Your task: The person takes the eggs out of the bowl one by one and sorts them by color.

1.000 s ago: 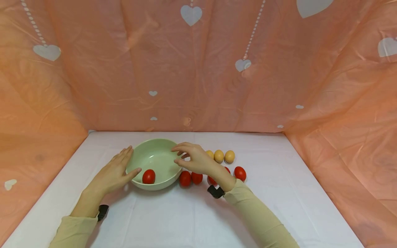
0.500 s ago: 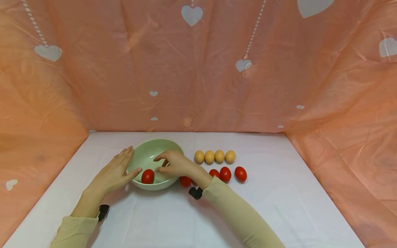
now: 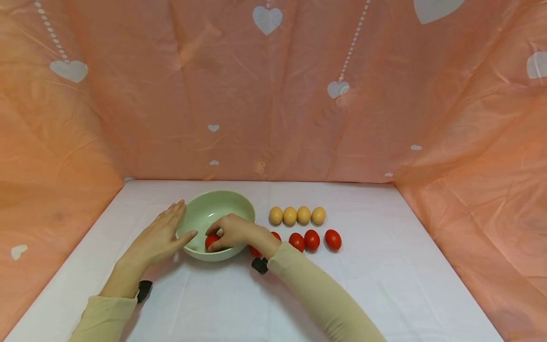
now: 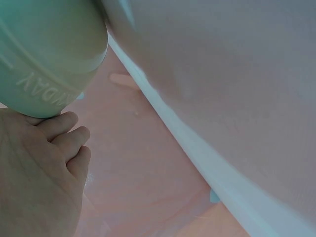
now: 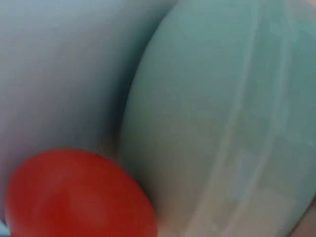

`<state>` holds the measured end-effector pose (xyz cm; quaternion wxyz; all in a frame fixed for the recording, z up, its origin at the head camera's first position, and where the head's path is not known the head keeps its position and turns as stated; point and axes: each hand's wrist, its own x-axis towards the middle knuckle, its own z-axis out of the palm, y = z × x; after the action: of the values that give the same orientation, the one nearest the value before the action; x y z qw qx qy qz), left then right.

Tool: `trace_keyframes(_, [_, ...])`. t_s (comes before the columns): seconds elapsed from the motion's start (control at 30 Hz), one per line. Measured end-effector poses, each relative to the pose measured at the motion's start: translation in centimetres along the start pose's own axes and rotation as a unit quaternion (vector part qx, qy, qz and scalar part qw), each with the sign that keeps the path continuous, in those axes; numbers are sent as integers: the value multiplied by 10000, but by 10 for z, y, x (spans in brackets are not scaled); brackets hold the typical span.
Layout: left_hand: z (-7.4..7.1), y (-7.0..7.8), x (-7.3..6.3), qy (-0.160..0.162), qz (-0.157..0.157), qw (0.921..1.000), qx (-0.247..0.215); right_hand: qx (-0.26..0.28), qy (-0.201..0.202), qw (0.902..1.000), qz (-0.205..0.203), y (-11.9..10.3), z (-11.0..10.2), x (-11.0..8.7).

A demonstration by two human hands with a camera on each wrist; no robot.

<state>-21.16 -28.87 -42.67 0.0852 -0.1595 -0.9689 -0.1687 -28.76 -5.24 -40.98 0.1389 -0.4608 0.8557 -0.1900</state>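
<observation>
A pale green bowl (image 3: pixel 222 198) stands on the white cloth. My left hand (image 3: pixel 154 237) rests against its left side, fingers straight and thumb over the rim. Inside the bowl, my right hand (image 3: pixel 234 232) grips a smooth red egg (image 3: pixel 211 241) near the front wall, thumb and fingers curled round it. The egg is partly hidden by those fingers. Seen from the left wrist, the fingers (image 4: pixel 64 136) touch the bowl's outer wall (image 4: pixel 54 64). In the right wrist view another red egg (image 5: pixel 79 197) lies outside, close beside the bowl.
To the right of the bowl lies a row of red eggs (image 3: pixel 312 241), some of them behind my right wrist. Farther back is a row of yellowish-brown eggs (image 3: pixel 289 216). An orange curtain with hearts (image 3: pixel 273 118) borders the table at the back and sides.
My right hand has moved left from the bowl's right rim down into it and taken hold of the red egg, which has shifted slightly right. My left hand has stayed at the rim.
</observation>
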Motion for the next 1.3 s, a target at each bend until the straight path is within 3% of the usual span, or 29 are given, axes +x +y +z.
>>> trace_keyframes(0.43, [1, -1, 0, 32, 24, 10000, 3, -8, 50, 10000, 7, 0, 0, 0])
trace_keyframes(0.8, [1, 1, 0, 33, 49, 10000, -20, 316, 582, 9977, -114, 0, -10, -11])
trace_keyframes(1.3, [3, 1, 1, 92, 91, 9999, 12, 1600, 1855, 9695, 38, 18, -20, -54])
